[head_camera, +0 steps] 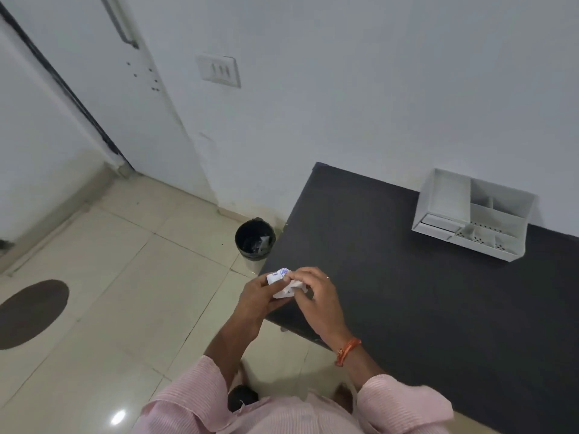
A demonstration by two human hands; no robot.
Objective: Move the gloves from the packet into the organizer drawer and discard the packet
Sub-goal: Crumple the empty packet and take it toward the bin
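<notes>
A small white packet (279, 282) with blue print is crumpled between both hands over the near left corner of the dark table (407, 292). My left hand (260, 297) grips it from below and my right hand (313, 291) pinches its right side. The white organizer (470, 214) stands at the back of the table by the wall, with a low drawer (438, 223) at its front left. I cannot tell whether gloves lie in the drawer. A black bin (255, 239) stands on the floor beside the table's left edge, with some scraps inside.
A tiled floor (125, 277) stretches to the left, with a dark round patch (31, 311) on it. A white door (109, 89) and a wall switch plate (219, 70) lie behind. My pink sleeves fill the bottom of the view.
</notes>
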